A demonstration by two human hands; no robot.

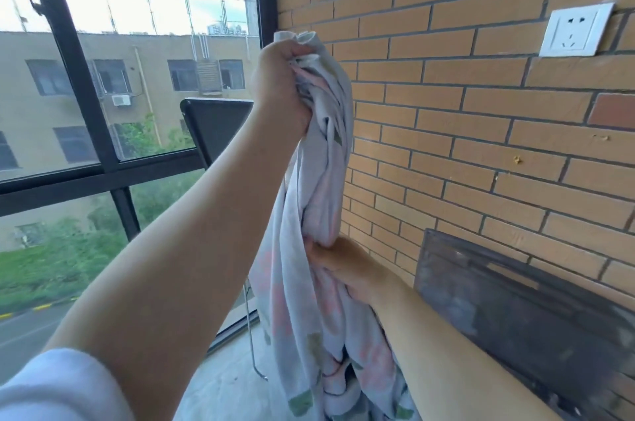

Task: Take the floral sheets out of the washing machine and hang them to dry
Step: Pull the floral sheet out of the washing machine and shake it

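Raised high, the left hand curls its fingers round the bunched top of one floral sheet, which hangs as a twisted bundle in the air beside the brick wall. Lower down, the right hand grips the sheet's folds. One white socket sits on the wall, and one dark-framed window is at left.

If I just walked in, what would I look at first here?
Probably the floral sheet, bunched into a long twist in the middle, hanging down. The left hand grips its top up high and the right hand holds it lower down, beside the orange brick wall with a white socket.
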